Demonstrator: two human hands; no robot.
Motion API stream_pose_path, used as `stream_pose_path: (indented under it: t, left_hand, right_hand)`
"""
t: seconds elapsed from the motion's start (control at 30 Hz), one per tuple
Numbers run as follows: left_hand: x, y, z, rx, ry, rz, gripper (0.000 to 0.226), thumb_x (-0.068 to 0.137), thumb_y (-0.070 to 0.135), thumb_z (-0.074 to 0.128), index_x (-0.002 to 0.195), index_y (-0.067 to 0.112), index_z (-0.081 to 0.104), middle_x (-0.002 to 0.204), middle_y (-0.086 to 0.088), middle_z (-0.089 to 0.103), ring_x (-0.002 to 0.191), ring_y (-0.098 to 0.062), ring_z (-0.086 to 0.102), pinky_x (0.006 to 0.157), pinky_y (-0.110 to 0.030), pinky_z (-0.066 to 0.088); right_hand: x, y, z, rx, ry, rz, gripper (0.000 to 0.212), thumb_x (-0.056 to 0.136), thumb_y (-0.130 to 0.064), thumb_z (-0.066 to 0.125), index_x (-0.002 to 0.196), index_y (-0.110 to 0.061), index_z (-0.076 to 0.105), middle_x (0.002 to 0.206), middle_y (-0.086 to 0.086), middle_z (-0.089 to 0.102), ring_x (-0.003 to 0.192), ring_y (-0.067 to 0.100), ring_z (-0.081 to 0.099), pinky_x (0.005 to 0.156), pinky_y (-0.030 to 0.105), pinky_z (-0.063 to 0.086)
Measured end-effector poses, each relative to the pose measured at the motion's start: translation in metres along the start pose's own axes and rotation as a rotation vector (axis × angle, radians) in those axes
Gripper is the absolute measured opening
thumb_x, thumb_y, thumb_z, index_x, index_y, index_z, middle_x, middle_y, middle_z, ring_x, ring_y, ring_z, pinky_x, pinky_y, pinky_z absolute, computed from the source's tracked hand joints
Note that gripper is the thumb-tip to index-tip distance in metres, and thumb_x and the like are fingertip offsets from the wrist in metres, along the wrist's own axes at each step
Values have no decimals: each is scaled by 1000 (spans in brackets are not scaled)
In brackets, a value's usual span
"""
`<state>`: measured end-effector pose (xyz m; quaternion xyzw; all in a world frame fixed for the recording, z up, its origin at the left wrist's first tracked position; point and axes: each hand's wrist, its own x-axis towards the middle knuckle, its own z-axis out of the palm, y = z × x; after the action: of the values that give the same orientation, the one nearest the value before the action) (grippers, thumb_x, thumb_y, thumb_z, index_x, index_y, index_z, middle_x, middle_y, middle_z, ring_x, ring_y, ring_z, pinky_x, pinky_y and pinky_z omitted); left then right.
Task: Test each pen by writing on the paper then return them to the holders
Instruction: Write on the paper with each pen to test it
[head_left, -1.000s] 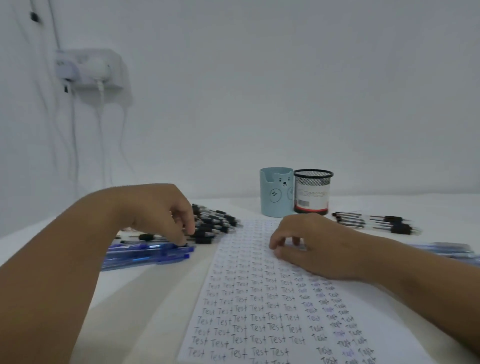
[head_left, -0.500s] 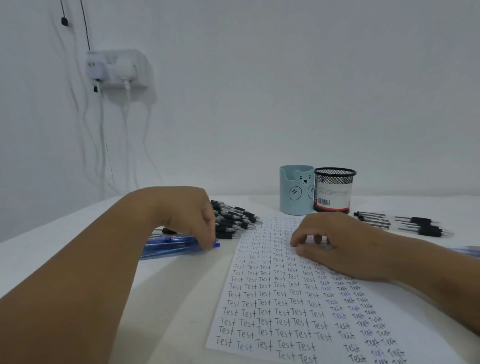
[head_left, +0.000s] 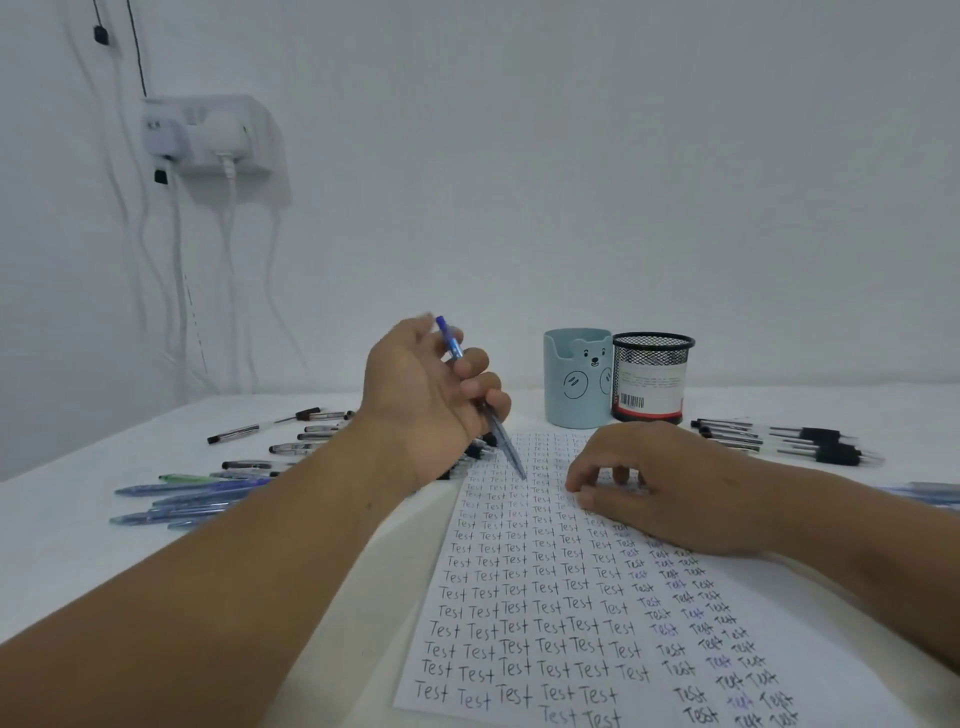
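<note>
My left hand (head_left: 426, 395) holds a blue pen (head_left: 496, 428) raised above the table, its tip pointing down over the top left part of the paper (head_left: 545, 597). The sheet is covered with rows of the word "Test". My right hand (head_left: 670, 483) rests flat on the paper's upper right, fingers spread, holding nothing. Behind the paper stand two holders: a light blue bear cup (head_left: 577, 376) and a black mesh cup (head_left: 652, 376). Both look empty from here.
Blue pens (head_left: 182, 499) and black pens (head_left: 291, 441) lie in piles on the table at left. More black pens (head_left: 789, 441) lie at right, with blue ones (head_left: 930, 491) at the right edge. A wall socket (head_left: 208, 135) with hanging cables sits at upper left.
My left hand picked a blue pen out of the left pile and lifted it toward the top of the paper. The right hand stayed on the sheet.
</note>
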<state>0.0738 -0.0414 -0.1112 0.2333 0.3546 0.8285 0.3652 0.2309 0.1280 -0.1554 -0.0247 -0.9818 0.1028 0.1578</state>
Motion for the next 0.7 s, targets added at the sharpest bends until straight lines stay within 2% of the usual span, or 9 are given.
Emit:
stream_pose_path:
  t: [0.07, 0.2, 0.33, 0.43, 0.5, 0.53, 0.6, 0.63, 0.7]
  left_hand:
    - [1, -3, 1, -57, 49, 45, 36, 96, 37, 39, 67, 16, 42, 56, 3, 24, 43, -13, 21, 49, -22, 25]
    - [-3, -2, 2, -110, 82, 95, 17, 73, 20, 37, 56, 19, 35, 51, 5, 17, 38, -12, 14, 44, -19, 16]
    - [-3, -8, 0, -197, 70, 93, 33, 90, 28, 37, 58, 16, 37, 56, 3, 20, 41, -14, 21, 46, -21, 29]
    - [-4, -16, 4, -214, 55, 68, 38, 95, 31, 37, 61, 14, 38, 58, -2, 25, 45, -18, 34, 58, -29, 44]
    - [-5, -22, 10, -218, 21, 57, 39, 97, 29, 33, 63, 13, 38, 57, -6, 34, 49, -24, 48, 71, -41, 54]
    - [-6, -25, 12, -224, -3, 52, 38, 99, 28, 32, 65, 12, 39, 59, -10, 41, 54, -29, 58, 80, -47, 57]
    - [-9, -29, 18, -207, -58, 45, 36, 101, 27, 30, 70, 12, 41, 70, -18, 61, 76, -41, 73, 96, -56, 51]
    - [-10, -31, 20, -168, -80, 38, 34, 101, 26, 29, 73, 12, 42, 82, -22, 70, 89, -45, 73, 101, -57, 47]
    - [-11, -32, 21, -64, -111, 26, 28, 101, 26, 29, 80, 14, 44, 107, -23, 74, 109, -45, 69, 105, -55, 44]
  right_hand:
    - [1, 0, 0, 3, 4, 5, 16, 96, -48, 59, 108, -42, 67, 103, -26, 62, 98, -3, 54, 80, 10, 43]
    - [0, 0, 1, 3, 5, 15, 16, 96, -47, 60, 108, -42, 68, 102, -27, 62, 97, -3, 54, 77, 9, 42]
    - [-2, -1, -4, 65, 66, 75, 24, 98, -51, 50, 109, -38, 68, 91, -21, 68, 82, -4, 62, 73, 19, 50]
    - [-3, -3, -9, 111, 236, 17, 39, 95, -61, 42, 104, -36, 70, 82, -15, 69, 73, 7, 63, 70, 33, 55]
    - [-2, -3, -11, 101, 336, -40, 43, 87, -68, 49, 102, -37, 73, 77, -15, 63, 70, 6, 56, 62, 26, 46]
    - [-1, -3, -11, 61, 370, -69, 46, 85, -70, 52, 103, -35, 75, 75, -15, 60, 70, 5, 54, 60, 22, 41]
    - [1, -3, -8, -27, 392, -130, 44, 86, -68, 57, 100, -32, 78, 71, -13, 56, 65, 5, 51, 56, 24, 39]
    - [2, -3, -7, -52, 390, -151, 41, 87, -63, 58, 96, -29, 78, 68, -11, 56, 62, 6, 50, 54, 28, 41]
    - [4, 0, -5, -94, 372, -142, 31, 88, -49, 61, 87, -22, 77, 63, -7, 56, 58, 10, 49, 54, 32, 44]
